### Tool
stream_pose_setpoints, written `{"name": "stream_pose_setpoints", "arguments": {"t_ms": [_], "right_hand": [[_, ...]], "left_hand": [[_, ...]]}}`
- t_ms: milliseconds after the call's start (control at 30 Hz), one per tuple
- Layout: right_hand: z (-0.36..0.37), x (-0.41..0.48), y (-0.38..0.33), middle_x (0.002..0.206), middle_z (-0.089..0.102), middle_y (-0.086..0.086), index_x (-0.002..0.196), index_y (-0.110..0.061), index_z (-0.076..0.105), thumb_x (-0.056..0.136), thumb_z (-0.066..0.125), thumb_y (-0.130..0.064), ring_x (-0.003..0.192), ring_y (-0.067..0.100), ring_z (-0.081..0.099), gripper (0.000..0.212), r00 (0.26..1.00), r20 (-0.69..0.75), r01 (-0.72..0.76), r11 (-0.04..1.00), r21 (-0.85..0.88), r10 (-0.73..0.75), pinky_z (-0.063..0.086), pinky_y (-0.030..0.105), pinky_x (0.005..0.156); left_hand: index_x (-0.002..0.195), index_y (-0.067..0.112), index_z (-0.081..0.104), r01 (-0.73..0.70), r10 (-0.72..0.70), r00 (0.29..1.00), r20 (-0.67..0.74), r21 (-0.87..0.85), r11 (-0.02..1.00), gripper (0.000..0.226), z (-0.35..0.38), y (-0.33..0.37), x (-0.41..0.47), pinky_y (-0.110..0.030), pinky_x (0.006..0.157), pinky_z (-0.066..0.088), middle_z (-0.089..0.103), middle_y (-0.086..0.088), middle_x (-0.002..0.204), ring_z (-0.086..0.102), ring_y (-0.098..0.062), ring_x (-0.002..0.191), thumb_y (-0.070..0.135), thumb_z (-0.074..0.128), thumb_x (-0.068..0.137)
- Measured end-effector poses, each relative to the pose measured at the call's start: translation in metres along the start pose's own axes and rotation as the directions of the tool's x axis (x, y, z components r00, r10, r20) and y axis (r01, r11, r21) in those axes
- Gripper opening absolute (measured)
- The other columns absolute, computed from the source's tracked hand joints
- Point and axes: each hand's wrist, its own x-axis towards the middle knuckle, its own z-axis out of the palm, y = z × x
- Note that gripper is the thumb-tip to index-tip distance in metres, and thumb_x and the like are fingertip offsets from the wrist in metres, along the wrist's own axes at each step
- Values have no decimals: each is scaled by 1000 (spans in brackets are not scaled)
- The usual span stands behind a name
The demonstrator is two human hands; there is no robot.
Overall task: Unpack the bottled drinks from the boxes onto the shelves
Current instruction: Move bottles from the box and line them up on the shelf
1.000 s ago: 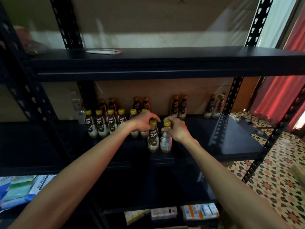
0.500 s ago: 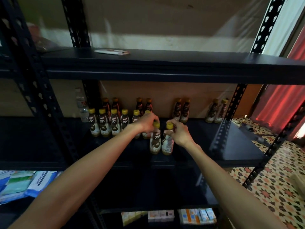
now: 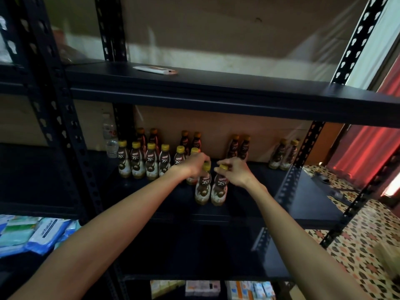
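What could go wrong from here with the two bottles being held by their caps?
Both hands grip only the caps: left hand on the left bottle, right hand on the right bottle, so either could tip on release. The left hand sits close to the row behind and might knock one over.

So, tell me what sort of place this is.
Probably a small shop's stockroom: black slotted-steel shelving, a row of yellow-capped Kopiko 78°C bottles being lined up, and blue-and-white Antabax packs stacked on the lower left shelf.
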Motion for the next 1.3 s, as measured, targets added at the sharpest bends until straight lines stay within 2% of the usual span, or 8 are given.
{"name": "stream_pose_setpoints", "arguments": {"t_ms": [100, 200, 300, 400, 567, 733, 967, 1300], "right_hand": [[1, 0, 3, 111, 62, -3, 115, -23, 75, 96, 69, -22, 103, 14, 64, 20, 999, -39, 27, 1000, -10, -27, 51, 24, 90], [-5, 3, 1, 121, 69, -4, 113, -33, 74, 98, 60, -8, 108, 12, 65, 32, 997, 68, 24, 999, 25, -26, 51, 20, 87], [-6, 4, -2, 133, 59, -5, 126, -34, 67, 94, 66, -13, 116, 13, 59, 38, 996, 86, 19, 998, 60, -24, 48, 23, 94], [1, 4, 2, 124, 62, 2, 128, -27, 65, 86, 80, -27, 106, 14, 61, 44, 1000, 20, 2, 1000, 28, -3, 50, 27, 91], [-2, 6, 7, 108, 70, 5, 119, -22, 69, 89, 69, 1, 101, 20, 67, 37, 996, 84, 19, 999, -48, -15, 55, 40, 96], [1, 9, 13, 106, 70, 1, 116, -24, 70, 89, 67, 3, 103, 18, 67, 39, 999, 39, 26, 998, -64, -24, 55, 39, 95], [9, 17, 20, 123, 60, 5, 124, -22, 67, 90, 66, 3, 115, 21, 57, 43, 995, -95, 20, 998, -56, -25, 46, 32, 102], [11, 45, 20, 125, 61, 7, 130, -20, 66, 90, 66, 1, 123, 22, 55, 45, 994, -113, -1, 998, -66, -6, 29, 16, 97]], "left_hand": [[134, 19, 56, 7, -7, 1000, -3, -9, 1000, 53, 2, -2, 0, -35, 98, 45, 52, -9, 135, 54, -27, 122, 22, 77, 85], [133, 19, 57, -4, 4, 1000, -6, -4, 1000, 52, 2, -3, 0, -33, 93, 45, 53, -9, 133, 54, -27, 120, 23, 77, 86], [129, 18, 59, -13, 13, 1000, -9, -3, 1000, 47, 2, -3, 1, -32, 89, 44, 55, -9, 129, 55, -26, 115, 22, 76, 86], [128, 17, 58, -22, 22, 1000, -8, -9, 1000, 46, 2, -3, 1, -32, 88, 46, 55, -6, 125, 56, -24, 112, 21, 76, 86], [126, 18, 60, -61, 61, 998, -6, -13, 998, 43, 3, -5, 4, -35, 90, 49, 57, -5, 121, 57, -23, 110, 17, 76, 85], [126, 19, 60, -109, 109, 994, -13, -37, 993, 43, 6, -9, 11, -32, 88, 46, 59, -2, 116, 58, -22, 111, 16, 75, 86], [137, 22, 57, -187, 251, 956, -152, 346, 920, 55, 5, -4, 29, -40, 99, 38, 56, -2, 127, 46, -24, 124, 35, 74, 86], [128, 22, 57, -108, 224, 954, -197, 471, 875, 43, 3, -4, 54, -39, 99, 35, 61, -2, 126, 50, -23, 122, 34, 70, 89]]}}
